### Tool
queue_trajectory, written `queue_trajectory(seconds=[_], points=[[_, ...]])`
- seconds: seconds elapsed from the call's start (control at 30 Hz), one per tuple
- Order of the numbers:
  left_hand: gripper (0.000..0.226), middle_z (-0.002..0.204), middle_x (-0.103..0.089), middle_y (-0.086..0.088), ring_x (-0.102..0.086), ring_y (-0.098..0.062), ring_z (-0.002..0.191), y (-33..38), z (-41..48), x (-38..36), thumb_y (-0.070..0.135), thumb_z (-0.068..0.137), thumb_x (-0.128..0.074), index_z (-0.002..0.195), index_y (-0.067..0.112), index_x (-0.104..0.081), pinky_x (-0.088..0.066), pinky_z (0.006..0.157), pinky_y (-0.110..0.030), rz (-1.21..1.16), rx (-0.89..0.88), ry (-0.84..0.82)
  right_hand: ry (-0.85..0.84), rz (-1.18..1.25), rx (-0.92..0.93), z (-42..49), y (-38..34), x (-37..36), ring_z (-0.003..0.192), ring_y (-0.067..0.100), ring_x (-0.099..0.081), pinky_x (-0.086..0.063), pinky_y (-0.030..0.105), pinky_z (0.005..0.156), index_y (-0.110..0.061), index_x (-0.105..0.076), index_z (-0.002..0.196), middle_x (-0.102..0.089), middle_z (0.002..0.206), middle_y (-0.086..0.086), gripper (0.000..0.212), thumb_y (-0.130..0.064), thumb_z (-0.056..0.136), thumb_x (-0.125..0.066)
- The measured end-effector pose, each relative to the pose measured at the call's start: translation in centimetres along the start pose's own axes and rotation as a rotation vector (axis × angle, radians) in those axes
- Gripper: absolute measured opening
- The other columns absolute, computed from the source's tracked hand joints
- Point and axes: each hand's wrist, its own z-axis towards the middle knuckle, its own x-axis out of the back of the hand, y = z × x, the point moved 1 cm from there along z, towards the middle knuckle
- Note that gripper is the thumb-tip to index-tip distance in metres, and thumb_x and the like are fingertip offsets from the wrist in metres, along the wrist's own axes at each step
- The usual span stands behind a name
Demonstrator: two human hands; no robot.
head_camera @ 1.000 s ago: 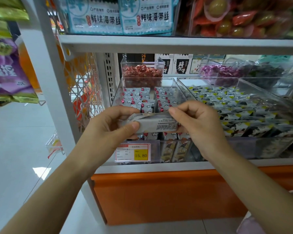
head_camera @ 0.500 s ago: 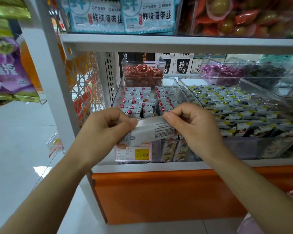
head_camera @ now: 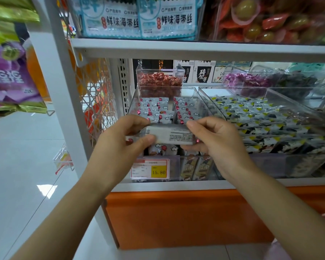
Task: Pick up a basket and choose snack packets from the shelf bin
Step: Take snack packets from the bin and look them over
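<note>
Both hands hold one small white snack packet (head_camera: 174,135) with printed text facing me, in front of the shelf. My left hand (head_camera: 120,145) pinches its left end between thumb and fingers. My right hand (head_camera: 217,141) pinches its right end. Just behind the packet sits a clear shelf bin (head_camera: 199,102) full of the same white packets with red and cloud marks. A pale pink corner at the bottom right (head_camera: 278,250) may be the basket; I cannot tell.
A wider clear bin (head_camera: 270,121) of black, white and yellow packets lies to the right. A tub of red sweets (head_camera: 160,81) stands behind. A yellow price tag (head_camera: 151,168) reads 15.80. The white shelf post (head_camera: 62,102) rises left, orange base (head_camera: 186,218) below.
The packet has been turned from tilted to level, with its printed back facing me. Both hands have kept their hold and stayed in front of the bin.
</note>
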Motion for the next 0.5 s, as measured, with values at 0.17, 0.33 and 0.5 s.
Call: queue_trajectory(seconds=[0.17,0.33,0.5], points=[[0.019,0.089,-0.069,0.011,-0.067,-0.004,0.077,-0.4,0.3,0.3,0.021,0.087,-0.06,0.105,0.02,-0.066,-0.055,0.066,-0.017,-0.016,0.003,0.14,-0.212,0.007,0.005,0.0,-0.1,-0.1,0.097,0.017,-0.069,-0.055,0.031,0.085,-0.024,-0.06,0.117,-0.069,0.112,0.001,0.05,-0.02,0.069,-0.074],[0.034,0.081,-0.064,0.02,-0.062,0.007,0.071,-0.1,0.0,0.2,0.037,0.089,-0.051,0.112,0.017,-0.066,-0.043,0.059,-0.003,0.08,-0.048,0.135,-0.051,0.004,0.094,0.1,-0.4,-0.4,0.082,0.015,-0.071,-0.058,0.025,0.065,-0.023,-0.063,0.108,-0.069,0.103,0.005,0.029,-0.007,0.083,-0.064],[0.079,0.15,-0.034,0.003,-0.02,-0.019,0.139,-1.3,0.0,0.7,0.076,0.079,-0.02,0.14,0.029,-0.039,-0.019,0.109,-0.04,0.753,-0.17,-0.103,0.017,-0.118,0.105,1.0,-0.8,-0.4,0.078,0.009,-0.069,-0.055,0.021,0.057,-0.019,-0.06,0.099,-0.068,0.093,0.002,0.017,-0.011,0.085,-0.064]])
